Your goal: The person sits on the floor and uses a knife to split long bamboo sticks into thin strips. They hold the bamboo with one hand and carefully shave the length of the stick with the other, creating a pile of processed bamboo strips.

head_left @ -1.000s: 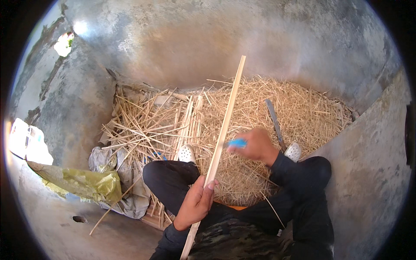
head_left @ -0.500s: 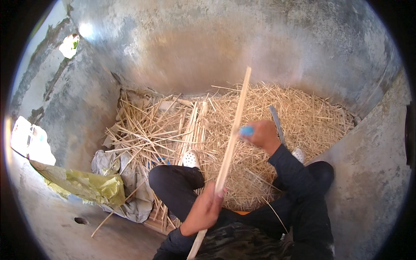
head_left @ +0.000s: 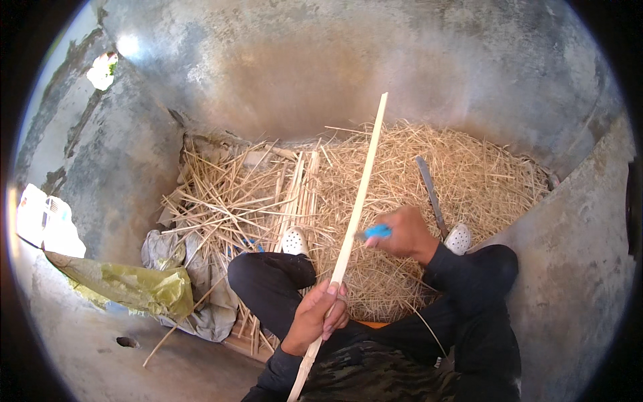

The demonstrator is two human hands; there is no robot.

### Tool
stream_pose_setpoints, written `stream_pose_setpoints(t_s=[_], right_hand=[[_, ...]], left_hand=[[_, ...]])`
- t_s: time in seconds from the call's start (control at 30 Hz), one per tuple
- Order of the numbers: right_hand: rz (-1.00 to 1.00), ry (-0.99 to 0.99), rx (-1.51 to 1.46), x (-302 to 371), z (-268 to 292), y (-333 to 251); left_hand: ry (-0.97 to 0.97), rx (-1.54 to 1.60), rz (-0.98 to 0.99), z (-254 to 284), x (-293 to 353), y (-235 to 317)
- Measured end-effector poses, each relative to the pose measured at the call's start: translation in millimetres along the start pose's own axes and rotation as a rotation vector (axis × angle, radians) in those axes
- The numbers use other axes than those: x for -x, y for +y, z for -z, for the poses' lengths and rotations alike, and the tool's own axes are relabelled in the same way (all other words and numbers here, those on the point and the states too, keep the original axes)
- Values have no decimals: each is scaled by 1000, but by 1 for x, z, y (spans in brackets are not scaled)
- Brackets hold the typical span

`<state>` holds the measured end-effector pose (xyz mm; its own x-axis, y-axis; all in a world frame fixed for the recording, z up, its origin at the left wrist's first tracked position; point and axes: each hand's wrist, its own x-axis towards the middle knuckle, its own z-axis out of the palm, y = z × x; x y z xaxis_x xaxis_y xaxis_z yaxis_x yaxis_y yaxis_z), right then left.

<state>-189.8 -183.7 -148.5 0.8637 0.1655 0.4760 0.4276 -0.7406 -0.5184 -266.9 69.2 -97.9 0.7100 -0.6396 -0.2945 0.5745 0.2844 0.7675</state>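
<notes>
Down along the long, flat, pale wooden strip (head_left: 355,211) came the right hand (head_left: 407,234), closed around a small blue-handled tool (head_left: 379,231) with a blurry tip. The left hand (head_left: 317,313) gripped the strip lower; its bottom end was cut off. Dry yellow shavings (head_left: 485,177) and a long grey blade (head_left: 429,191) lay beyond.

Right hand (head_left: 407,233) now lower, blue tool (head_left: 379,231) nearer the left hand (head_left: 313,317)

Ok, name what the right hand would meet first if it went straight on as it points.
Most likely the pale strip: the right hand points left, leading with the blue tool, though depth leaves any present contact unclear.
</notes>
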Motion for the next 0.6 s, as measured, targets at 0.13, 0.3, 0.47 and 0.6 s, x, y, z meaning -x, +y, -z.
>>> stream_pose_setpoints(t_s=[0.13, 0.3, 0.47, 0.6], right_hand=[[-94, 49, 145, -3, -15, 24], [22, 0, 89, 3, -19, 3], [-139, 30, 228, -18, -9, 34], [-106, 56, 179, -14, -1, 21]], left_hand=[[-40, 202, 73, -2, 8, -8], [-42, 195, 55, -5, 10, -7], [26, -235, -15, -7, 13, -8], [-11, -227, -26, -12, 10, 1]])
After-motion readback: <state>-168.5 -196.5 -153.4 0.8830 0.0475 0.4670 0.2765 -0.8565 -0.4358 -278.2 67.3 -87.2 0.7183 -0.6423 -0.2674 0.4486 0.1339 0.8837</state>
